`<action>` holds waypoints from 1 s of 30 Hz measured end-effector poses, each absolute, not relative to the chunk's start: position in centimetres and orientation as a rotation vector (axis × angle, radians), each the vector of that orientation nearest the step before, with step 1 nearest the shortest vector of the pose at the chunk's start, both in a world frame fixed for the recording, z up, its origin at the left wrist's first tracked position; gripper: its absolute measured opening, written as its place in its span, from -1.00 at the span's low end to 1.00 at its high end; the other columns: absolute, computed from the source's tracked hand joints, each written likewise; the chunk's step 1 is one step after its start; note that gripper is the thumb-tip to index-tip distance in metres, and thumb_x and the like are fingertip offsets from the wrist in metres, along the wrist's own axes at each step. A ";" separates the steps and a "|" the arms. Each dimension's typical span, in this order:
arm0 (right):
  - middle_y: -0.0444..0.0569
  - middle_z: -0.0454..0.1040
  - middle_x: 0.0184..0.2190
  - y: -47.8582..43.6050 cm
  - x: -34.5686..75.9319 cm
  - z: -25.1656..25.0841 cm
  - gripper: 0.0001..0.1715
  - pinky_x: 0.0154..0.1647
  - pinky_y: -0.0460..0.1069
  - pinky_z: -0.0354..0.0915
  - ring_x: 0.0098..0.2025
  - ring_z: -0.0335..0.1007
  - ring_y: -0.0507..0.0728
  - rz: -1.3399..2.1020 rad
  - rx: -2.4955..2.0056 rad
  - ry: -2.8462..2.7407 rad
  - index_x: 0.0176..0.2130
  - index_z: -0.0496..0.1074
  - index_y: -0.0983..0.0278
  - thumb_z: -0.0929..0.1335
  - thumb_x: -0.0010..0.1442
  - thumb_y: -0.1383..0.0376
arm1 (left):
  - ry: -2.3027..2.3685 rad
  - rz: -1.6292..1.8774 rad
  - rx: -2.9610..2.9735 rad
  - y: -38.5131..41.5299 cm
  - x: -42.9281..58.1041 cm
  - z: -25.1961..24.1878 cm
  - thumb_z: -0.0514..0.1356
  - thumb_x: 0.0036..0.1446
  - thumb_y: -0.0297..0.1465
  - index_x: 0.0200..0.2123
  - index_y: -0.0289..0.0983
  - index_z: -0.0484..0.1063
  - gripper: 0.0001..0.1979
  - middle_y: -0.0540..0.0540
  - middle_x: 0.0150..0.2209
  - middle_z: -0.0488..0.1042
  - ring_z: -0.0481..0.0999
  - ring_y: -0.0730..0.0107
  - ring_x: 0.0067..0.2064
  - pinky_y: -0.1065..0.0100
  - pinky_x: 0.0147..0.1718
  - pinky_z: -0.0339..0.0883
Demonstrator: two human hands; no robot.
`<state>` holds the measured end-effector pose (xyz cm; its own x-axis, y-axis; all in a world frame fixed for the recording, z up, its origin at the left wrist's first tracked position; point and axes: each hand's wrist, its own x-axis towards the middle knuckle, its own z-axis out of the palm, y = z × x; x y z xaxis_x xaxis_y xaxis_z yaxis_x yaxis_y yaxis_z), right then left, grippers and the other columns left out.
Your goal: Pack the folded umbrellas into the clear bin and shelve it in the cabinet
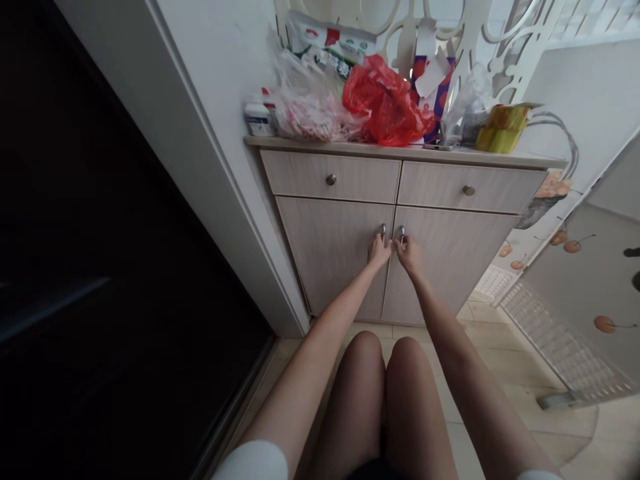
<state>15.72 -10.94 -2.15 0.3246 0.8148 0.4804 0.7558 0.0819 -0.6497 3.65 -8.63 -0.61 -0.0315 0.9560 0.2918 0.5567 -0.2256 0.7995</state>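
Note:
Both my arms reach forward to a pale wood-grain cabinet. My left hand is closed around the metal handle of the left cabinet door. On the right cabinet door, my right hand grips the matching handle. Both doors are closed, with a thin seam between them. Fingers hide the lower part of each handle. Above the doors sit two closed drawers, each with a round knob: the left drawer and the right drawer.
On the cabinet top lie a red plastic bag, a clear bag, a white bottle and a yellow package. A dark doorway stands at left; a cherry-patterned panel at right. My knees are close below the doors.

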 end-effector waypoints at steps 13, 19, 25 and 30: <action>0.08 0.50 -0.30 -18.4 16.1 -4.5 -0.66 -0.26 -0.01 0.19 -0.29 0.38 0.14 0.070 -1.551 -1.437 -0.22 0.36 0.28 0.17 0.33 0.11 | 1.528 1.302 2.015 -14.7 0.1 -3.7 0.04 0.33 -0.44 -0.20 -0.28 0.44 -0.83 -0.24 -0.21 0.54 0.52 0.21 -0.13 0.28 -0.09 0.29; 0.06 0.47 -0.35 -27.0 18.8 -6.1 -0.56 -0.27 0.01 0.18 -0.31 0.37 0.16 -0.139 -1.531 -1.392 -0.22 0.37 0.28 0.12 0.36 0.03 | 1.470 1.457 1.954 -19.9 -4.1 -4.9 0.06 0.31 -0.39 -0.25 -0.23 0.42 -0.86 -0.16 -0.29 0.54 0.54 0.26 -0.20 0.32 -0.12 0.33; 0.07 0.48 -0.39 -34.9 23.7 -6.8 -0.51 -0.23 0.04 0.22 -0.33 0.36 0.17 -0.306 -1.603 -1.319 -0.21 0.43 0.30 0.16 0.33 0.00 | 1.506 1.633 1.852 -24.9 -9.8 -5.9 0.06 0.28 -0.19 -0.22 -0.22 0.40 -0.76 -0.15 -0.33 0.56 0.56 0.26 -0.26 0.31 -0.17 0.37; 0.11 0.53 -0.33 -39.1 27.4 -7.3 -0.45 -0.26 0.04 0.26 -0.35 0.40 0.16 -0.312 -1.665 -1.255 -0.18 0.46 0.30 0.15 0.33 -0.04 | 1.635 1.798 1.772 -27.4 -14.4 -6.8 0.03 0.22 -0.05 -0.22 -0.22 0.38 -0.64 -0.16 -0.32 0.56 0.59 0.21 -0.27 0.28 -0.25 0.42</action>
